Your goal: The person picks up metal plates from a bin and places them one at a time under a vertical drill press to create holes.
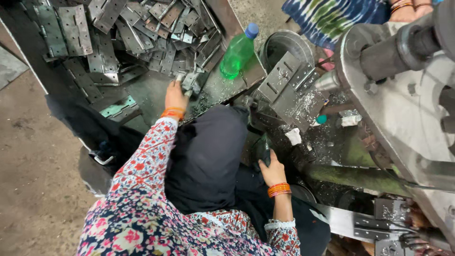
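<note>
Low in the frame, the flowered sleeves framed a dark cloth draped between the arms. The right hand (272, 171), orange bangles at the wrist, was curled around a dark upright handle (262, 150) just right of centre, gripping it firmly, likely to work the grey metal press machine (393, 95) filling the right side. Beyond it sat the slotted grey steel fixture block (290, 87), littered with bright shavings. Further up, left of centre, the left hand (176, 96) stretched out to the edge of the heap of flat grey steel hinge plates (142, 33) in the upper left, fingers closed on one small plate (188, 81); the pile lay within arm's reach, handy for feeding. A green plastic bottle with a blue cap (238, 51) lay tilted at the tray's corner. Top right, another person's striped sleeve (332, 16) showed.
</note>
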